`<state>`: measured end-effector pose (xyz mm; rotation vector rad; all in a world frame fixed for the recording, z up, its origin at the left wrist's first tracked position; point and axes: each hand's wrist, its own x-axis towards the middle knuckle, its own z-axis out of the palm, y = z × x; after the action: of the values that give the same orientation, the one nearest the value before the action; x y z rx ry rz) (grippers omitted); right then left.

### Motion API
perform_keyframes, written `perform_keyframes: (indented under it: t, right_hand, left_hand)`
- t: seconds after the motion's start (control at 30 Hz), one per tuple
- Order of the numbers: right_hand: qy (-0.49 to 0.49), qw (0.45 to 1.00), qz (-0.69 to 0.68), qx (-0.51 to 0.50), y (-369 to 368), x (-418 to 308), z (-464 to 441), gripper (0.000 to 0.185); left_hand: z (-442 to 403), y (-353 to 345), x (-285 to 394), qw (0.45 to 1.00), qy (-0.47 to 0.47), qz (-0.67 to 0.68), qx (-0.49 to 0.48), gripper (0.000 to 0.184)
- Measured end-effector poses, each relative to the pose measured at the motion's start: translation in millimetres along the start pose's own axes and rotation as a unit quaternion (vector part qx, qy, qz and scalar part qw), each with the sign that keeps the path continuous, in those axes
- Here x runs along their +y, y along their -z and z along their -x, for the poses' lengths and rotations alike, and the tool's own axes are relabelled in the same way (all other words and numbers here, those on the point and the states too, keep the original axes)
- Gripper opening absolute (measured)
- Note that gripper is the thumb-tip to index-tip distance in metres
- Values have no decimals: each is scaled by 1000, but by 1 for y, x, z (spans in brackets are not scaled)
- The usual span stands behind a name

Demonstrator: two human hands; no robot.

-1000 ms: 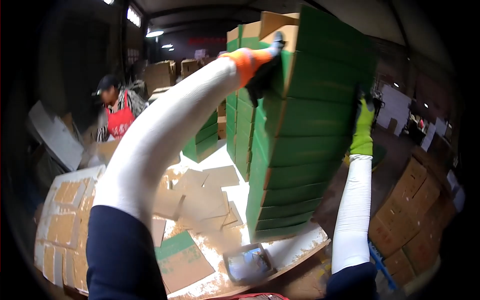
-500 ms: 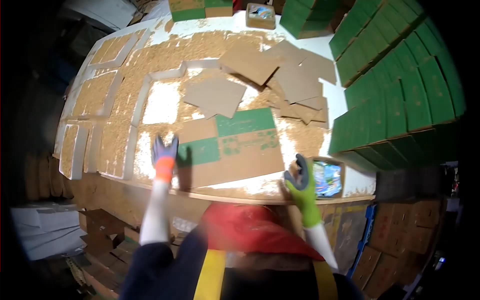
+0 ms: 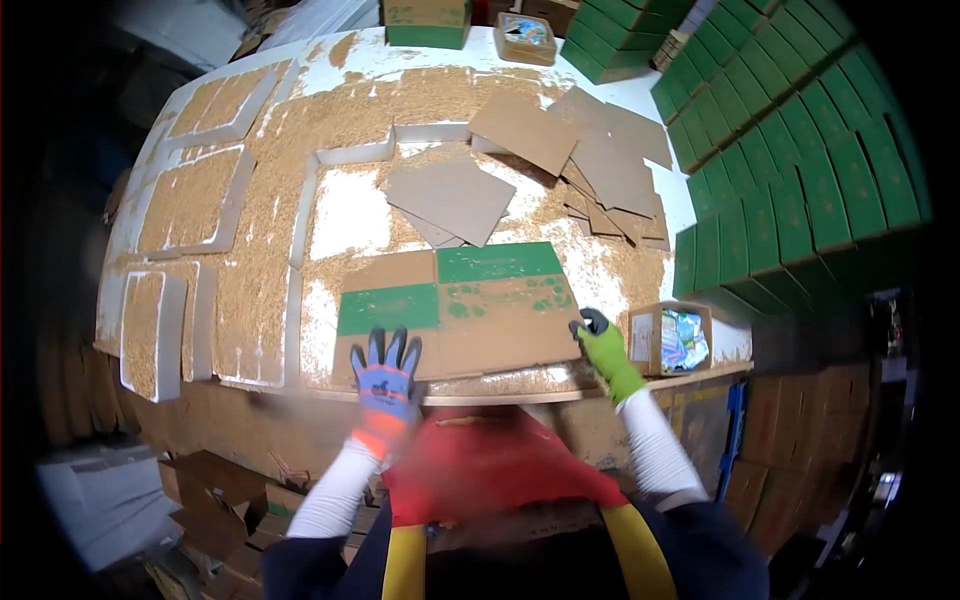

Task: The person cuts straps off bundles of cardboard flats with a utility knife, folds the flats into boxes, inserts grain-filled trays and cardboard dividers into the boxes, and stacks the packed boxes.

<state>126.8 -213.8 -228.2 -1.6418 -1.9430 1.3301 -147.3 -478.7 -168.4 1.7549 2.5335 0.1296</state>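
Note:
A flattened brown carton with green panels (image 3: 505, 335) lies near the front edge of the worktable. Spread over its front left edge are the fingers of my left hand (image 3: 387, 380), in a grey and orange glove. My right hand (image 3: 606, 352), gloved in green and dark grey, is at the carton's right edge. Its fingers are curved, with a gap between thumb and forefinger; whether they touch the edge is unclear. Beside it stands a small open box (image 3: 645, 335) holding blue and white packets (image 3: 684, 338).
Loose cardboard sheets (image 3: 450, 195) lie behind the carton. Low white strips (image 3: 305, 215) border tan granular material (image 3: 245, 230) on the left. Stacked green boxes (image 3: 780, 215) line the right side. Another packet box (image 3: 525, 38) stands at the back beside a green and brown carton (image 3: 427, 22).
My left hand has moved right, from beside the carton onto its front left edge. My right hand has come in to the carton's right edge, its fingers more curled. The view has shifted.

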Motion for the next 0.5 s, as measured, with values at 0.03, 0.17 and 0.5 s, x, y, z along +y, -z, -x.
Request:
perform_keyframes:
  t: [0.03, 0.17, 0.5]
  right_hand:
    - [-3, 995, 84, -57, 19, -39, 4, 37]
    - [439, 796, 412, 58, 61, -156, 11, 41]
    - [439, 812, 313, -222, 10, -232, -68, 48]
  left_hand:
    - [-11, -6, -23, 996, -76, -39, 21, 62]
    - [-93, 85, -49, 993, -109, 43, -8, 41]
    - [-91, 83, 10, 965, -140, -168, 143, 64]
